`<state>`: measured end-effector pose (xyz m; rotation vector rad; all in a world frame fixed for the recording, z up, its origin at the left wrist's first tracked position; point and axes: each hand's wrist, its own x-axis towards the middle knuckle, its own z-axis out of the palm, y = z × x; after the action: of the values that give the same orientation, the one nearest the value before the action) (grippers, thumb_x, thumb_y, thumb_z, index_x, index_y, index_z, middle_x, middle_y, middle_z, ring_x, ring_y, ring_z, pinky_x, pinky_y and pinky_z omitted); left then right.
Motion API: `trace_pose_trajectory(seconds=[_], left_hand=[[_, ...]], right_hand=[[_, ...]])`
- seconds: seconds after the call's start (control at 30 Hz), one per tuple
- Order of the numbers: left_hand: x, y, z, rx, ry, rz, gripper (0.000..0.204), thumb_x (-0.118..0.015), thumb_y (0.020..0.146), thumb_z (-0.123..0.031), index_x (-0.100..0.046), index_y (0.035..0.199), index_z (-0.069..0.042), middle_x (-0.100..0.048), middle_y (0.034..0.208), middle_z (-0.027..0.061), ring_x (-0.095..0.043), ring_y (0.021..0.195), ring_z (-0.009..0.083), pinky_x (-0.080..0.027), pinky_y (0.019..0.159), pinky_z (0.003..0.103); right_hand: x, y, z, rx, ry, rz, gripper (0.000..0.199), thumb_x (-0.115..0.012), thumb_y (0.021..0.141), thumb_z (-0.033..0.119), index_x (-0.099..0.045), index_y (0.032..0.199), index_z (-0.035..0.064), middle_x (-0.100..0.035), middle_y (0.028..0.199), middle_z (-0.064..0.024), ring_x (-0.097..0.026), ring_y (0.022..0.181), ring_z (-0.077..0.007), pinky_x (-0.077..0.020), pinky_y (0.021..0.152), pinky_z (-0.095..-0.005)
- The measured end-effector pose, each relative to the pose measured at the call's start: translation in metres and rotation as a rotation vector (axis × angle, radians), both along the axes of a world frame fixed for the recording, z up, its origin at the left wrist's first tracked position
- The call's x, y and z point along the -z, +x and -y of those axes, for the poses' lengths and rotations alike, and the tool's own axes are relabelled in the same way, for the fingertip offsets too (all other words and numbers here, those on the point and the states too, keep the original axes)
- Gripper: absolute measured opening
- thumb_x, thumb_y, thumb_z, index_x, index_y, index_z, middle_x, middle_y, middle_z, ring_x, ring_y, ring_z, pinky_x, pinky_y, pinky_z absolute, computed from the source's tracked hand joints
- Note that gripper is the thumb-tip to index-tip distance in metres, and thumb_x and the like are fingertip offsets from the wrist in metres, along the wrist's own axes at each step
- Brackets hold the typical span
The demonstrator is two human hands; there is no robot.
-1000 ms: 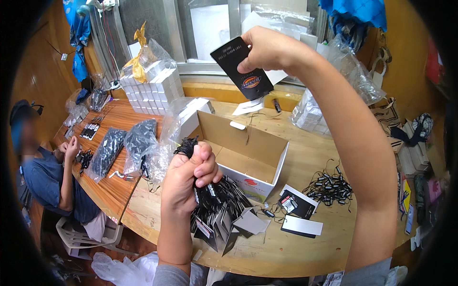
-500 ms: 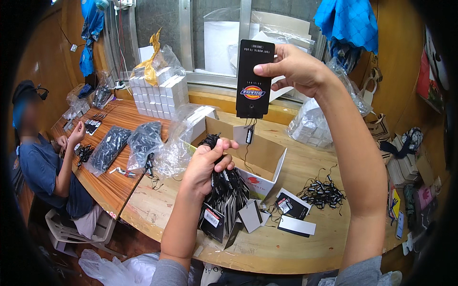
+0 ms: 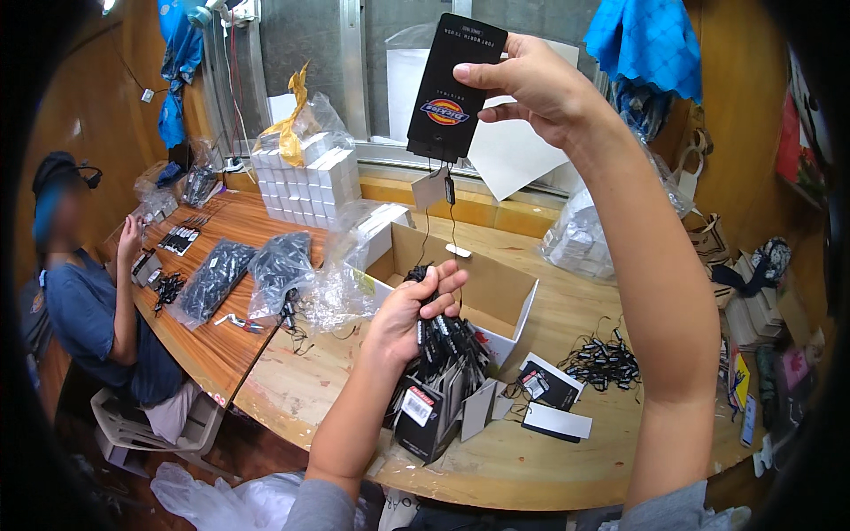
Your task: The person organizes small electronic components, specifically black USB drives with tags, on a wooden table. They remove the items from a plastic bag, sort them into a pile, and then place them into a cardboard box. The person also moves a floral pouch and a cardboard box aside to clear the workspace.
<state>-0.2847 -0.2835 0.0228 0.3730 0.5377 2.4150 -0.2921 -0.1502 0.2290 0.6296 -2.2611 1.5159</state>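
High in front of the window, my right hand (image 3: pixel 536 84) pinches black hang tags (image 3: pixel 443 81) between thumb and fingers; a coloured oval emblem shows on the front one. A small grey card (image 3: pixel 431 188) and black cords with a small black seal (image 3: pixel 449 189) dangle below, the cords running down toward my left hand (image 3: pixel 409 311). That hand is closed round the cords of a thick bunch of hang tags (image 3: pixel 429 416), which fans out under my fist above the table. Right of the bunch lie loose black tags (image 3: pixel 553 389) and a white tag (image 3: pixel 558 419).
An open cardboard box (image 3: pixel 522 310) stands behind my left hand. A heap of black cords (image 3: pixel 602 361) lies to the right. Stacked white boxes (image 3: pixel 305 186) and plastic bags of dark items (image 3: pixel 212 283) are at the left, where a co-worker (image 3: pixel 93 301) sits.
My right hand has risen and shifted slightly left with the black tags, drawing the cords longer. My left hand and its bunch have moved a little right and down.
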Motion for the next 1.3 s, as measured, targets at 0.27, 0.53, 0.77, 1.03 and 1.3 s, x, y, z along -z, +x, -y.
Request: trace_pose_trajectory(seconds=[0.27,0.53,0.77,1.03,1.3], left_hand=[[0.003,-0.004,-0.004,-0.033,0.166,0.111,0.037,-0.036,0.085,-0.013,-0.028,0.118,0.001,-0.046,0.111,0.0122,-0.031,0.04,0.0028,-0.039,0.06,0.022],[0.007,-0.004,-0.006,0.053,0.15,0.057,0.03,-0.041,0.083,-0.009,-0.037,0.111,0.001,-0.049,0.107,0.0049,-0.032,0.043,0.0027,-0.037,0.06,0.021],[0.009,-0.004,-0.007,0.034,0.216,0.071,0.022,-0.037,0.083,-0.005,-0.043,0.104,-0.001,-0.041,0.063,-0.0024,-0.034,0.042,0.0052,-0.036,0.06,0.023],[0.0,-0.014,0.008,-0.009,0.239,-0.025,0.014,-0.03,0.086,-0.011,-0.043,0.085,-0.007,-0.032,0.054,-0.0034,-0.033,0.043,0.0061,-0.036,0.062,0.024],[-0.024,0.014,0.036,-0.147,0.037,-0.31,0.012,-0.035,0.084,-0.011,-0.038,0.072,-0.011,-0.029,0.046,-0.0069,-0.031,0.036,0.0032,-0.031,0.051,0.022]], right_hand=[[0.026,0.034,0.005,-0.095,0.064,-0.04,0.022,-0.058,0.069,0.004,-0.054,0.09,-0.0007,-0.059,0.078,-0.0076,-0.056,0.067,-0.0149,-0.0456,0.054,-0.0261],[0.054,0.056,-0.027,0.048,0.127,-0.262,0.02,-0.057,0.071,0.004,-0.051,0.091,-0.0007,-0.057,0.075,-0.0043,-0.052,0.064,-0.0085,-0.0418,0.053,-0.0205],[0.055,0.053,-0.042,0.098,0.019,-0.122,0.023,-0.057,0.071,0.004,-0.05,0.092,-0.0015,-0.057,0.075,-0.0046,-0.051,0.062,-0.0088,-0.0421,0.053,-0.021],[0.093,0.099,-0.071,-0.496,0.125,-0.329,0.013,-0.054,0.068,0.0,-0.054,0.081,0.0023,-0.058,0.082,-0.0082,-0.055,0.083,-0.0189,-0.0428,0.067,-0.0276],[0.156,0.088,-0.092,-0.177,0.355,0.169,0.03,-0.049,0.075,0.014,-0.049,0.102,0.0019,-0.053,0.101,-0.0125,-0.05,0.095,-0.0241,-0.0388,0.078,-0.0336]])
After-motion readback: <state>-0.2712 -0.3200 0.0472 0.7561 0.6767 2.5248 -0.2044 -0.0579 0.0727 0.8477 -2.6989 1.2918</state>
